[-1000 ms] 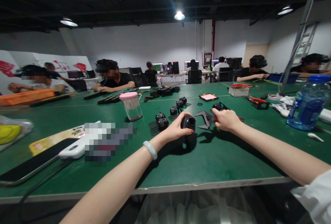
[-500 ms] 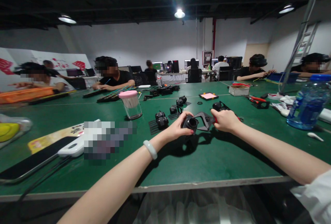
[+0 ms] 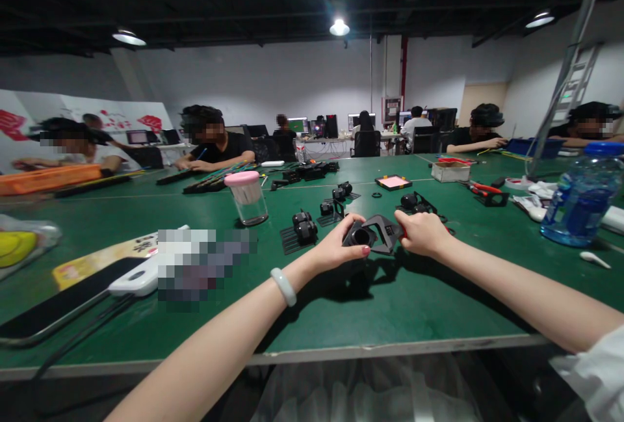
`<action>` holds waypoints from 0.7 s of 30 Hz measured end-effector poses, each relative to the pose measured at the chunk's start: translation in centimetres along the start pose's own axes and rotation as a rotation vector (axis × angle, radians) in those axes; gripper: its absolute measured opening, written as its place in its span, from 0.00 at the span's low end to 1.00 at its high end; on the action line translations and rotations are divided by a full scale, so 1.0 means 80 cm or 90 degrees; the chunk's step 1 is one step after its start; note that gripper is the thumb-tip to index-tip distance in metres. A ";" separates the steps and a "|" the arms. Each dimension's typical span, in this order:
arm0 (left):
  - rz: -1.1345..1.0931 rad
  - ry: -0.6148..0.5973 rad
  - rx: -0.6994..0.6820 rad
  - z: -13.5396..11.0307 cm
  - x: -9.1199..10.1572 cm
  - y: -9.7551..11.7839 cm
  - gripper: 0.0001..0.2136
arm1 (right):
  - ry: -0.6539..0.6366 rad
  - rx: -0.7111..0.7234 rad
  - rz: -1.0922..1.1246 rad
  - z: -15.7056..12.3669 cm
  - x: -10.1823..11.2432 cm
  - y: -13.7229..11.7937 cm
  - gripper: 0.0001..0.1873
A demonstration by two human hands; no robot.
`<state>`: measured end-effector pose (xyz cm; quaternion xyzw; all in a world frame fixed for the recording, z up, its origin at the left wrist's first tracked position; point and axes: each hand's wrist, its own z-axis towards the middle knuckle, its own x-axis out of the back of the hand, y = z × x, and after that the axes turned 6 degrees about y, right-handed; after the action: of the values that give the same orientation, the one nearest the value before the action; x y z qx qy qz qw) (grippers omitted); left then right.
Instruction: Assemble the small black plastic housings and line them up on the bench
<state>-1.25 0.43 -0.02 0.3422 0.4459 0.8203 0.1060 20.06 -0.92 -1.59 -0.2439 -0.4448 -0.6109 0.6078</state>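
Observation:
My left hand point(image 3: 336, 245) is closed round a black ring-shaped plastic fitting point(image 3: 359, 235), its round opening facing me above the table. My right hand point(image 3: 424, 232) grips the red handle of an adjustable wrench point(image 3: 389, 235). The wrench's dark, wide jaws point left and sit at the fitting's right side; whether they clamp it I cannot tell. Just left of my left hand, a pair of black fittings point(image 3: 305, 227) rests on a slotted black plate. More such black fittings point(image 3: 412, 201) lie beyond my right hand.
A pink-lidded jar point(image 3: 246, 197) stands left of the fittings. At the right are a blue-capped bottle point(image 3: 578, 197) and red-handled pliers point(image 3: 482, 186). A small box point(image 3: 451, 171) and a pink-centred square frame point(image 3: 392, 181) lie farther back. A phone point(image 3: 63, 305) lies left; several people sit across the green table.
The wrench has moved left, bringing its jaws from the fitting's edge to around its right side. My right hand has shifted slightly with it, while my left hand still holds the fitting.

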 end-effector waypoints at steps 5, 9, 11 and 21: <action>0.042 0.060 -0.040 -0.002 -0.004 0.001 0.18 | 0.040 0.085 0.035 -0.006 0.004 -0.002 0.20; 0.085 0.091 -0.073 -0.004 -0.004 0.003 0.18 | 0.089 0.178 0.086 -0.010 0.006 -0.002 0.39; 0.118 0.098 -0.085 -0.006 -0.004 0.004 0.18 | 0.110 0.201 0.100 -0.011 0.005 -0.002 0.47; 0.281 0.141 -0.159 -0.015 -0.005 0.000 0.17 | 0.159 0.209 0.114 -0.016 -0.003 -0.011 0.38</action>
<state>-1.75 -0.57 -0.62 0.3239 0.2650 0.9044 -0.0835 19.56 -1.98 -2.60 -0.1027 -0.4361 -0.4996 0.7414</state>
